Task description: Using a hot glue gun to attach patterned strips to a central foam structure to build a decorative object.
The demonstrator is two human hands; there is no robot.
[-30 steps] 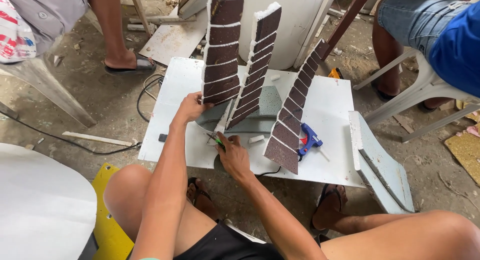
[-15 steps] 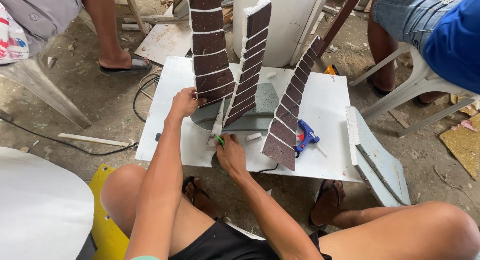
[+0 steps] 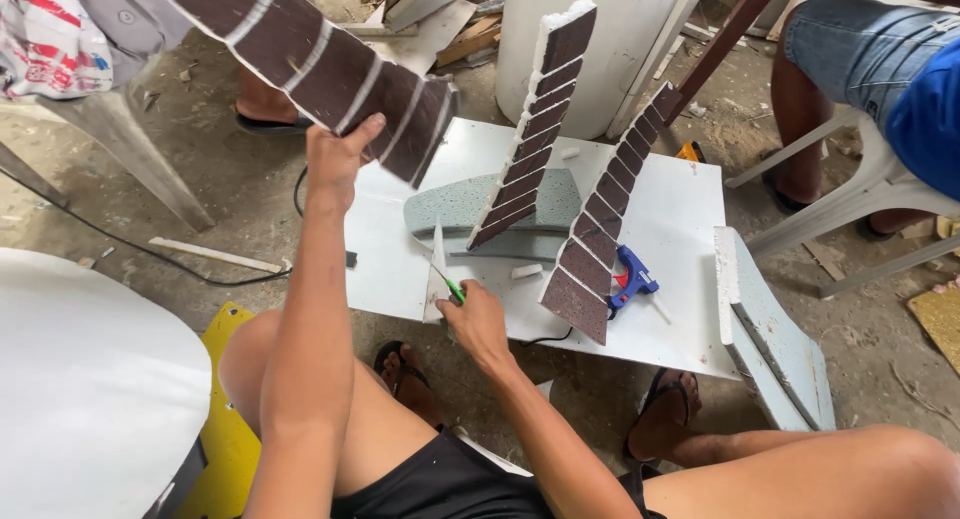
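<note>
Your left hand point(image 3: 335, 159) grips the brown-tiled strip point(image 3: 320, 69), lifted past the white board's point(image 3: 680, 239) left edge. Your right hand point(image 3: 478, 324) pinches a green-handled tool point(image 3: 447, 284) near its front edge.

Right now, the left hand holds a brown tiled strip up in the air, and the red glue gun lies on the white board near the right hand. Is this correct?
Not quite: the glue gun is blue, not red, as the head view shows. The rest holds: the left hand holds a brown tiled strip up in the air, and the gun lies on the white board near the right hand.
</note>
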